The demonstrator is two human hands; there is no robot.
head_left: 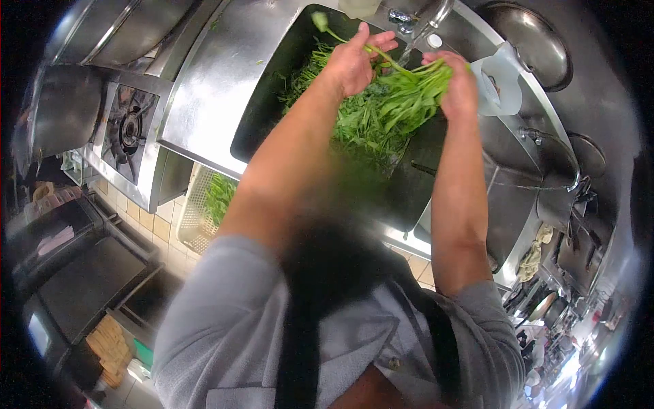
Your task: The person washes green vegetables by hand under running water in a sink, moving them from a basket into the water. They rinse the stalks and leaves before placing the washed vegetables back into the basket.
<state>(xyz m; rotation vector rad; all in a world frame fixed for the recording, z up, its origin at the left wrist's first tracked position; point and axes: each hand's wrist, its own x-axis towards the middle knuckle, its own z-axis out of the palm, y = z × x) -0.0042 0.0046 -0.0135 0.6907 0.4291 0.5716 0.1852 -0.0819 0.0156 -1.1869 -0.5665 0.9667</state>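
Note:
My right hand [460, 88] is closed round a bunch of long-leaved greens [415, 92] beside the tap's running water. Left of it, my left hand [355, 65] has its thumb raised and its fingers stretched out. A thick green stem [394, 63] passes along my left hand, and a pale, blurred tip [320, 22] shows beyond it. Below both hands, more loose greens [364, 126] fill the middle of the dark sink basin [255, 129].
At the back rim stands the tap [436, 15]. A translucent plastic jug [501, 82] is right of my right hand. To the left are a steel worktop [211, 88] and a gas burner [131, 129]. A white plastic basket [193, 211] with greens sits low, left of the sink.

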